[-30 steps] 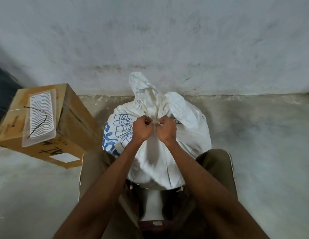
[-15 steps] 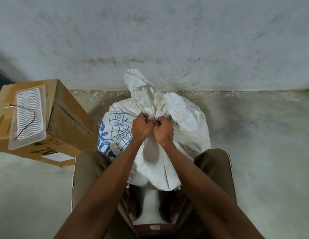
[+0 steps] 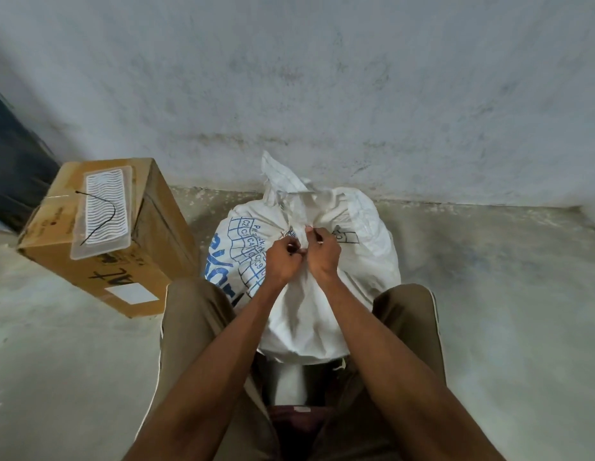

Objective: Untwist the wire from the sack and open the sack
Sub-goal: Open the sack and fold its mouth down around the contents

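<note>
We observe a white woven sack [image 3: 349, 234], blue-printed and bulging, standing on the concrete floor [image 3: 505, 294] between the person's knees. Both the left hand [image 3: 283, 261] and right hand [image 3: 322, 252], knuckles nearly touching, pinch its gathered neck; the wire itself is indiscernible. A cardboard box [image 3: 123, 271] sits to the left.

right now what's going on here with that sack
A seated person is working at the gathered neck of a white sack that stands between their knees. The left hand and the right hand are close together at the tie, fingers curled and pinching there, though the wire itself is too small to make out. The neck looks bunched shut, so the sack is not open yet. A cardboard box sits on the floor to the left.
</note>
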A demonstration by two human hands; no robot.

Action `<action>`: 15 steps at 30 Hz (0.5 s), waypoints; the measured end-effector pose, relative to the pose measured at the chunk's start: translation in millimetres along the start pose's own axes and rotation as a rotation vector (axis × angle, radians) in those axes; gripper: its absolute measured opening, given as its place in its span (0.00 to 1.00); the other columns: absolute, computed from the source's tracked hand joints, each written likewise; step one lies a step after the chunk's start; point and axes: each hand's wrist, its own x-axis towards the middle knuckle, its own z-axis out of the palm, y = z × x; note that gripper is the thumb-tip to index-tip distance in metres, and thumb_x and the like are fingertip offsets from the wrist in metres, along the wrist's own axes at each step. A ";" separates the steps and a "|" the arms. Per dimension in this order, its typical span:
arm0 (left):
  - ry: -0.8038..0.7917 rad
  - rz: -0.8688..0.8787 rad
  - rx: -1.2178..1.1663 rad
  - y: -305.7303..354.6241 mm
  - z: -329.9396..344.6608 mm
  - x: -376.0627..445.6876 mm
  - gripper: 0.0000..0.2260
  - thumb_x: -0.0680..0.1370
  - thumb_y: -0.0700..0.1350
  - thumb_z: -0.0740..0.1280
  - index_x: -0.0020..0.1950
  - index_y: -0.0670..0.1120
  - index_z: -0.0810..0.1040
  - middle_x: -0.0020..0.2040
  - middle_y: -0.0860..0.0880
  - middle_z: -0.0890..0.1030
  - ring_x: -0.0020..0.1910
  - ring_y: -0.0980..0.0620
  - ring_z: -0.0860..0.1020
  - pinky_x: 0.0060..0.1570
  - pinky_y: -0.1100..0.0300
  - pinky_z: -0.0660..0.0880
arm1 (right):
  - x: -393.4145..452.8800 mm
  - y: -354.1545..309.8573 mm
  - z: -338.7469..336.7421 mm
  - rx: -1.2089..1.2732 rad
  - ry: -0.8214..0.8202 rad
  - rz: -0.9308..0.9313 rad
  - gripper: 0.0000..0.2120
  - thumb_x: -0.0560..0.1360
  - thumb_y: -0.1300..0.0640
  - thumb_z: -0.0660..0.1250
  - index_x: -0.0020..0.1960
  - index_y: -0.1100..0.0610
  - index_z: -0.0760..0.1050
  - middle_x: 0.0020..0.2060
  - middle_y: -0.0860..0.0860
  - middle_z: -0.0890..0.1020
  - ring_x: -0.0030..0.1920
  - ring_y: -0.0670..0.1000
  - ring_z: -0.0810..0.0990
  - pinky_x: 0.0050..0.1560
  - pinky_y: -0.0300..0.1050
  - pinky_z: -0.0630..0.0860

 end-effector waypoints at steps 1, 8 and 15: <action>0.004 -0.004 -0.029 1.0 -2.7 -5.5 0.06 0.74 0.41 0.71 0.51 0.45 0.82 0.47 0.47 0.86 0.49 0.48 0.84 0.51 0.58 0.77 | -4.0 -1.0 -2.0 -0.005 0.003 -0.008 0.12 0.81 0.51 0.67 0.51 0.60 0.82 0.45 0.52 0.84 0.47 0.54 0.82 0.52 0.47 0.77; 0.247 -0.104 -0.554 34.0 -23.9 -33.8 0.16 0.77 0.50 0.71 0.62 0.48 0.74 0.50 0.51 0.82 0.50 0.53 0.81 0.47 0.65 0.73 | -28.9 -14.2 -8.3 -0.079 -0.025 -0.106 0.03 0.76 0.59 0.73 0.48 0.59 0.82 0.38 0.49 0.83 0.37 0.45 0.79 0.38 0.29 0.69; 0.271 -0.196 -0.313 53.7 -36.5 -23.5 0.20 0.76 0.54 0.70 0.58 0.42 0.74 0.47 0.44 0.81 0.50 0.42 0.80 0.54 0.48 0.77 | -59.3 -18.8 -12.4 -0.100 -0.110 -0.146 0.03 0.70 0.65 0.72 0.42 0.60 0.83 0.32 0.47 0.82 0.35 0.47 0.79 0.34 0.27 0.68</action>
